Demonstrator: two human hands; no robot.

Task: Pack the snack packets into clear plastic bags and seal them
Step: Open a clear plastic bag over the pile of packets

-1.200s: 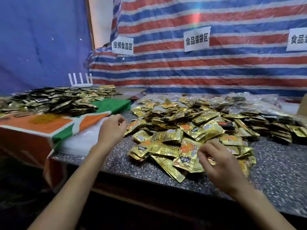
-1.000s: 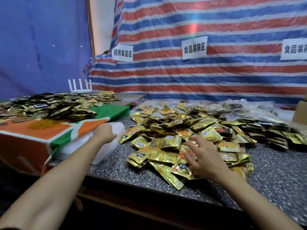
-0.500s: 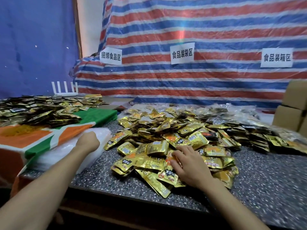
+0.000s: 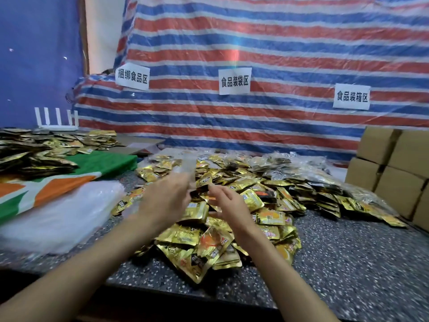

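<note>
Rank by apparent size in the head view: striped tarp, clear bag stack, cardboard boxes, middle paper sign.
1. striped tarp
2. clear bag stack and cardboard boxes: too alike to rank
3. middle paper sign

Striped tarp [image 4: 290, 43]: left sign [image 4: 132, 76] 捆绑食品区, middle sign [image 4: 235, 81] 食品装袋区, right sign [image 4: 352, 96] 食品装箱区.

Single head-worn wide-angle view, looking forward and down, close over the speckled table [image 4: 348, 263], striped tarp [image 4: 278, 43] behind

Bare left forearm [image 4: 88, 263], bare right forearm [image 4: 278, 263]
</note>
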